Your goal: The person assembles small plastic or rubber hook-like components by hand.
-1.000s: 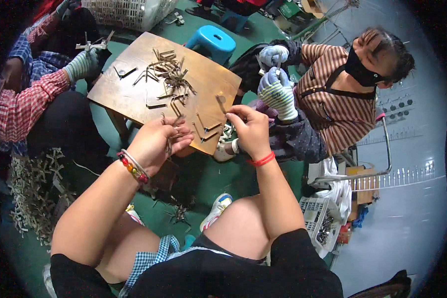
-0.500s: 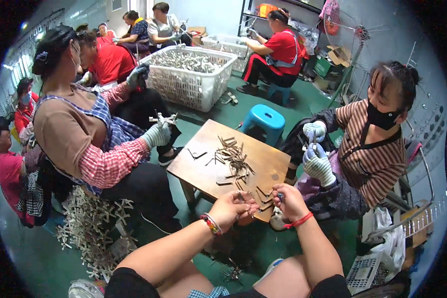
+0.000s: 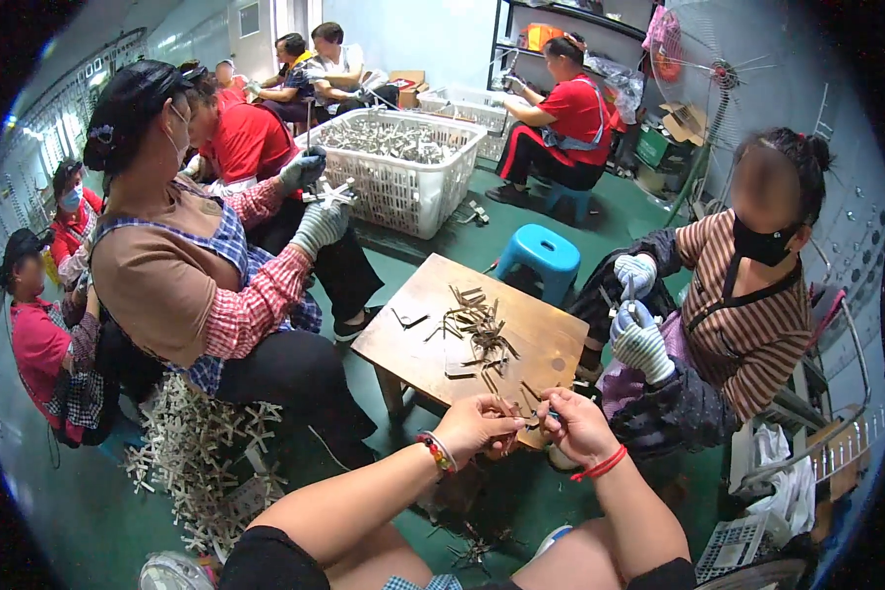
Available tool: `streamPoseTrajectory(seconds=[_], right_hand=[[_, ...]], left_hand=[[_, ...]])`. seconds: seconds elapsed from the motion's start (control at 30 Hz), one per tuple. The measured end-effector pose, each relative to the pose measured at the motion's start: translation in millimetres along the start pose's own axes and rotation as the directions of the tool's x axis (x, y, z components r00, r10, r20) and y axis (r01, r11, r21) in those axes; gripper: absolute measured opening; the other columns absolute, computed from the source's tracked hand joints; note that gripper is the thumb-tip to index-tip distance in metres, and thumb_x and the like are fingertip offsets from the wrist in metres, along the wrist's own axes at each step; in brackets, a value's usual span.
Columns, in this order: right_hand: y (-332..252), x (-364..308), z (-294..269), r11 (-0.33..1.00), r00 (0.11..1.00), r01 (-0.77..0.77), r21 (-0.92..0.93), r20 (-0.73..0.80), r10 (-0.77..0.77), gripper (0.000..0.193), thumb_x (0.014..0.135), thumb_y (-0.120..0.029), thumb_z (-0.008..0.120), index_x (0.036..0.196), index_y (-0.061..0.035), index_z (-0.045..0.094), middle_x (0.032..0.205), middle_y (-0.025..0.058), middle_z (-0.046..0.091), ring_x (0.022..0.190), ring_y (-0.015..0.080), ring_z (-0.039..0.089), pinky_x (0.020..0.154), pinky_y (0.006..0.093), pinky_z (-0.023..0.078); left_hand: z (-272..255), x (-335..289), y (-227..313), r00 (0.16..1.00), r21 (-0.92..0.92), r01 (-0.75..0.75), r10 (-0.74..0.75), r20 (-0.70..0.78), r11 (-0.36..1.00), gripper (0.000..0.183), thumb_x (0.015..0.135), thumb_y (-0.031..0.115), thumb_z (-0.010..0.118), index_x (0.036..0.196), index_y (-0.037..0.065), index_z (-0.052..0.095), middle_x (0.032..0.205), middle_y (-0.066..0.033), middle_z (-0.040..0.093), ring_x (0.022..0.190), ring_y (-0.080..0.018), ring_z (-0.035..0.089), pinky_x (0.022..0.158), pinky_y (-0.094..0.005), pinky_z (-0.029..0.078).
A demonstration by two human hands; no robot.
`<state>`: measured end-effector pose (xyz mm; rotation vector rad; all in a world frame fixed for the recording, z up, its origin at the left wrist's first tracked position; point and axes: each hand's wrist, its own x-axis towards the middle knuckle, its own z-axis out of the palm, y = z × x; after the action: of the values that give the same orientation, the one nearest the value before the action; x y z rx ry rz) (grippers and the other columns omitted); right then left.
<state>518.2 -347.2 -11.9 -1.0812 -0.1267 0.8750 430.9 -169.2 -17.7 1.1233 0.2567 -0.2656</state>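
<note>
My left hand (image 3: 480, 426) and my right hand (image 3: 578, 429) are close together over the near edge of a small wooden table (image 3: 403, 354). The left fingers are closed in a pinch, with thin dark pieces showing about them. My right thumb and fingers are also pinched together, on something too small to make out. Just beyond my hands, a loose pile of thin, dark, L-shaped metal pieces (image 3: 482, 324) lies on the tabletop. One bent metal piece (image 3: 410, 321) rests apart, toward the left.
Gloved co-workers sit left (image 3: 177, 265) and right (image 3: 737, 305) of the table. A blue stool (image 3: 538, 254) stands behind it, and a white crate (image 3: 393, 192) of metal parts farther back. Cross-shaped metal parts (image 3: 202, 452) are heaped on the floor at left.
My left hand has turned from palm-up with fingers partly open to a pinch, and moved nearer my right hand. The whole view has shifted slightly.
</note>
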Motion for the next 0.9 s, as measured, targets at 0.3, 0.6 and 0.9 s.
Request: streamPoseTrajectory(seconds=[0.3, 0.6, 0.9], right_hand=[[13, 3, 6, 1.000, 1.000, -0.007, -0.010, -0.009, 0.007, 0.010, 0.088, -0.014, 0.049, 0.087, -0.0040, 0.052, 0.075, 0.0065, 0.059, 0.052, 0.0077, 0.044, 0.046, 0.0184, 0.035], [9, 1, 7, 0.999, 0.995, -0.029, -0.026, -0.099, 0.026, 0.014, 0.087, -0.008, 0.046, 0.095, 0.0007, 0.054, 0.080, 0.0082, 0.059, 0.062, 0.0109, 0.052, 0.052, 0.0201, 0.039], [10, -2, 7, 0.999, 0.992, 0.000, 0.050, -0.123, 0.007, 0.021, 0.085, -0.002, 0.045, 0.103, 0.0044, 0.052, 0.088, 0.0122, 0.059, 0.074, 0.0158, 0.057, 0.055, 0.0201, 0.041]], left_hand=[[-1, 9, -12, 0.999, -0.227, -0.034, 0.032, -0.015, 0.973, 0.012, 0.084, 0.004, 0.054, 0.095, -0.001, 0.055, 0.085, -0.0079, 0.063, 0.068, -0.0102, 0.057, 0.060, -0.0201, 0.047], [-6, 12, -13, 0.994, -0.133, -0.106, 0.104, -0.024, 0.985, 0.013, 0.080, 0.000, 0.056, 0.093, -0.001, 0.055, 0.084, -0.0077, 0.062, 0.073, -0.0119, 0.058, 0.064, -0.0221, 0.048], [-1, 3, -6, 0.996, -0.078, -0.083, 0.079, -0.053, 0.994, 0.023, 0.072, 0.002, 0.067, 0.092, 0.000, 0.056, 0.082, -0.0071, 0.061, 0.073, -0.0137, 0.059, 0.066, -0.0247, 0.048]])
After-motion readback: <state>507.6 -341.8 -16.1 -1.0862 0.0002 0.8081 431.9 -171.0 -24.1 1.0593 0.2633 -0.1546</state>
